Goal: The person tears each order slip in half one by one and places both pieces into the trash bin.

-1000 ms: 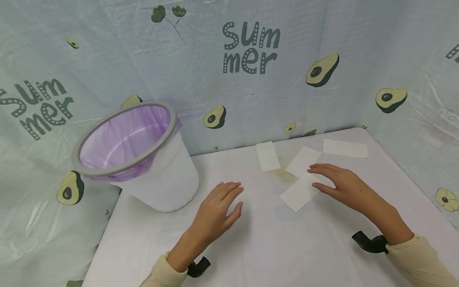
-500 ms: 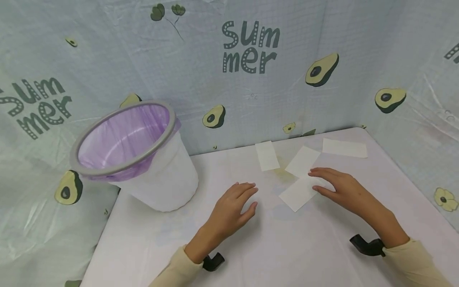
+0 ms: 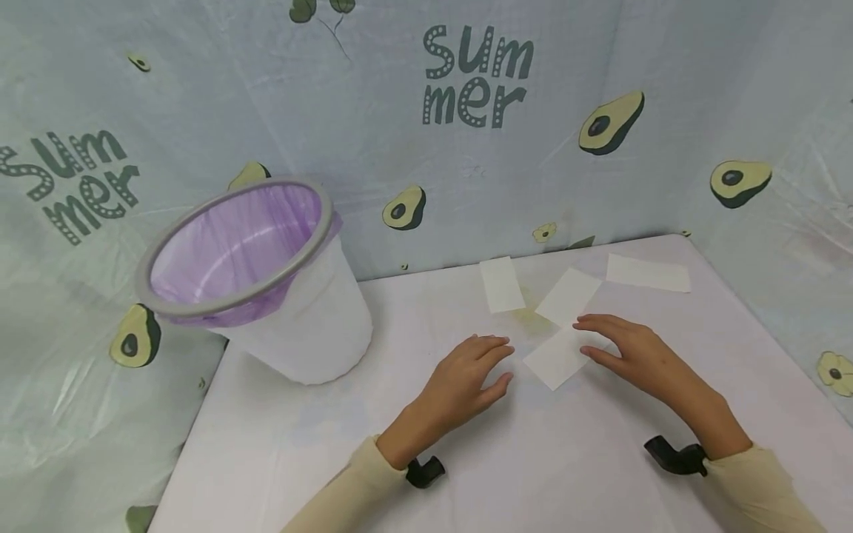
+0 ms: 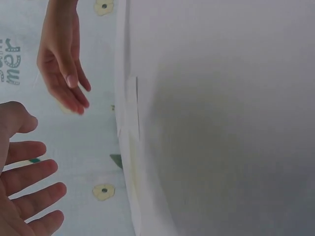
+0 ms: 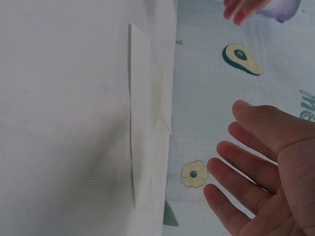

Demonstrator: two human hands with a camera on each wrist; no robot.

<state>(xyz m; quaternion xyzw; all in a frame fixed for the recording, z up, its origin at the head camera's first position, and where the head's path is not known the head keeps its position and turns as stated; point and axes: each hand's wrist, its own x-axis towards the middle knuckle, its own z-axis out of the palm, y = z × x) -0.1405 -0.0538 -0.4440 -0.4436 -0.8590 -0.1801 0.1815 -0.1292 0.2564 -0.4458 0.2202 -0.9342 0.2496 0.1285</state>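
In the head view my left hand (image 3: 460, 385) hovers over the table, left of the nearest white paper piece (image 3: 557, 360), fingers spread and holding nothing. My right hand (image 3: 633, 355) hangs over that same piece's right end and hides part of it. Its fingers are relaxed with nothing between them. Behind it lies a second paper rectangle (image 3: 569, 296), touching or nearly touching the first. A third rectangle (image 3: 503, 285) lies farther left, and a fourth (image 3: 649, 273) at the back right. The left wrist view shows loose left fingers (image 4: 37, 169); the right wrist view shows similar right fingers (image 5: 246, 167).
A white bin (image 3: 320, 318) with a grey rim and purple liner stands at the table's left. The pale table (image 3: 506, 474) meets an avocado-print cloth (image 3: 373, 111) at the back and sides. A faint yellowish patch (image 3: 529, 322) shows between the papers.
My left hand has moved right and slightly up, closer to the papers. The right hand has stayed almost in place. The papers and bin have not moved; the head view shifted slightly.
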